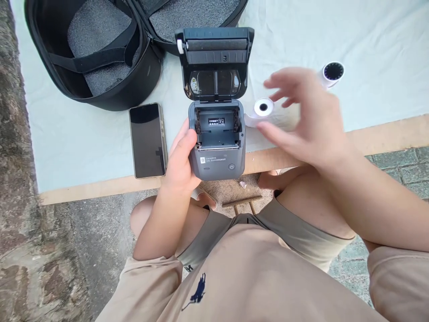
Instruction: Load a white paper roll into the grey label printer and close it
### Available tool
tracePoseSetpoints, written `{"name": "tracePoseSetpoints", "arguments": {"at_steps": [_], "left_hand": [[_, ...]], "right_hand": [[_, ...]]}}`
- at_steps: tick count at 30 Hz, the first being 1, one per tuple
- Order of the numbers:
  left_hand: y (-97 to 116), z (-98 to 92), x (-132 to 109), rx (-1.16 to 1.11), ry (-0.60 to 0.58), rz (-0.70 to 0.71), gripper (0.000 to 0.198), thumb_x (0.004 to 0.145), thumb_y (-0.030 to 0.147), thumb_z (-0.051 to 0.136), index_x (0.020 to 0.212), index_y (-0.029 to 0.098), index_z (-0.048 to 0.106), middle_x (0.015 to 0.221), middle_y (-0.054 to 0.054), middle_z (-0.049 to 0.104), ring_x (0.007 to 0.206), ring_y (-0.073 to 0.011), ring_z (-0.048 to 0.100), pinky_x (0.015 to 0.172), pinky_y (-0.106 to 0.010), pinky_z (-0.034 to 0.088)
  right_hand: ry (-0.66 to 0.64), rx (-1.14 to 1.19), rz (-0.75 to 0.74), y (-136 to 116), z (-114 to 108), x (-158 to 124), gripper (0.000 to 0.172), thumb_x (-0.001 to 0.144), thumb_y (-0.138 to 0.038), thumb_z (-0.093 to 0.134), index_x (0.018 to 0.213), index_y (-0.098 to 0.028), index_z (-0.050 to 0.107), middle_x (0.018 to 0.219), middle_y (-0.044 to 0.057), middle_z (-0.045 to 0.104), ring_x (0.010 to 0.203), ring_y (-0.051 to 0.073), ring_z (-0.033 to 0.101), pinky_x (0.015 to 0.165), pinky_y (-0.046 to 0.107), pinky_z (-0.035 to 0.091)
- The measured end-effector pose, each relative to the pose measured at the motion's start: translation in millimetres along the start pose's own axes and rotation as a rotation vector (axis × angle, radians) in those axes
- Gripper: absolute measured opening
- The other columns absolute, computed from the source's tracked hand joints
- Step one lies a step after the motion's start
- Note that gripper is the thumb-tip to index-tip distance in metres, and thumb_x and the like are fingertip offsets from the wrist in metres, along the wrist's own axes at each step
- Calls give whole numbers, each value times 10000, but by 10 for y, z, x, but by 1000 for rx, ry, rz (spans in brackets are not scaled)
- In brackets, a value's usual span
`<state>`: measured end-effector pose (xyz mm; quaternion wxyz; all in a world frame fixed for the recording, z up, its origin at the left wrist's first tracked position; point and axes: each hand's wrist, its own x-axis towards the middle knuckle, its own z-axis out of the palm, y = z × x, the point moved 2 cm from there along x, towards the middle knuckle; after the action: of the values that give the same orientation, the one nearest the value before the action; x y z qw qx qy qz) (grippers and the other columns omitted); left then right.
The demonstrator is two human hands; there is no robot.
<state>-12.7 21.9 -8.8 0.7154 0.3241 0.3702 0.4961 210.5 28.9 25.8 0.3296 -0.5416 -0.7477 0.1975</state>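
My left hand [182, 163] grips the left side of a dark grey label printer [217, 165] near the table's front edge. The printer's lid [216, 62] stands raised, and its paper bay shows no roll inside. To the right of the printer, a small white paper roll [263, 107] rests on the table with a strip of its paper trailing toward the printer. My right hand [308, 116] hovers around the right side of this roll, thumb and fingers spread apart, slightly blurred. It holds nothing that I can see.
A second white roll with a black core [333, 72] stands farther right. Left of the printer lies a phone [147, 141], screen up. Behind it, an unzipped black case [144, 74] with grey foam takes up the back left. The table's wooden front edge [90, 190] is by my knees.
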Motion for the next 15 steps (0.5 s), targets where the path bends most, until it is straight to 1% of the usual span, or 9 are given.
{"name": "tracePoseSetpoints", "arguments": {"at_steps": [2, 3, 4, 5, 7, 9, 10, 13, 15], "left_hand": [[1, 4, 0, 0, -2, -8, 358, 923, 480, 562, 1188, 270, 682, 1149, -47, 747, 1381, -291, 553, 1109, -424, 512], [0, 5, 1, -4, -12, -11, 365, 917, 487, 572, 1192, 273, 679, 1154, -48, 745, 1375, -293, 558, 1101, -425, 519], [-2, 5, 1, -9, -24, -13, 374, 910, 495, 580, 1200, 278, 674, 1157, -48, 744, 1368, -294, 564, 1096, -428, 523], [-3, 3, 2, -13, -33, -13, 380, 906, 499, 585, 1208, 283, 669, 1161, -47, 743, 1362, -293, 569, 1096, -431, 524], [-5, -1, 4, -17, -39, -10, 369, 905, 488, 588, 1205, 289, 665, 1163, -42, 745, 1349, -286, 581, 1108, -428, 516], [-7, -4, 8, -22, -37, -8, 335, 914, 466, 581, 1177, 280, 673, 1160, -36, 750, 1329, -273, 598, 1119, -409, 508], [-9, -7, 12, -24, -36, -7, 321, 920, 456, 575, 1161, 271, 680, 1157, -34, 751, 1311, -266, 612, 1115, -398, 511], [-24, -14, 29, -37, -58, 5, 318, 926, 446, 571, 1147, 250, 688, 1136, -28, 757, 1221, -247, 669, 1056, -379, 556], [-37, -25, 42, -46, -67, 20, 334, 929, 451, 564, 1168, 249, 680, 1130, -25, 760, 1155, -234, 701, 1019, -376, 579]], "right_hand": [[202, -43, -69, 16, -169, -27, 438, 807, -284, 657, 1235, -263, 562, 1274, 100, 627, 1043, 277, 652, 837, 430, 510], [285, -86, -60, 56, -245, -35, 441, 792, -244, 629, 1230, -250, 577, 1265, 106, 622, 1066, 281, 640, 848, 432, 501], [322, -141, -29, 115, -301, -35, 476, 759, -212, 612, 1234, -239, 582, 1271, 117, 613, 1100, 292, 621, 868, 443, 496], [299, -190, 19, 191, -331, -25, 526, 720, -188, 605, 1244, -232, 578, 1287, 133, 593, 1150, 305, 593, 894, 455, 494], [170, -258, 108, 348, -323, 7, 578, 667, -162, 635, 1241, -203, 580, 1270, 189, 551, 1190, 313, 548, 914, 461, 504], [87, -279, 181, 458, -272, 36, 572, 694, -158, 658, 1259, -185, 573, 1247, 219, 502, 1195, 302, 530, 944, 460, 510], [72, -283, 200, 480, -243, 46, 557, 718, -153, 660, 1268, -184, 574, 1234, 221, 487, 1194, 294, 524, 959, 455, 511], [103, -272, 183, 457, -181, 55, 512, 761, -124, 640, 1266, -201, 604, 1188, 196, 511, 1170, 269, 534, 950, 424, 525], [179, -136, 138, 446, -181, 53, 570, 755, -128, 656, 1307, -243, 575, 1246, 155, 537, 1163, 246, 563, 854, 380, 557]]}}
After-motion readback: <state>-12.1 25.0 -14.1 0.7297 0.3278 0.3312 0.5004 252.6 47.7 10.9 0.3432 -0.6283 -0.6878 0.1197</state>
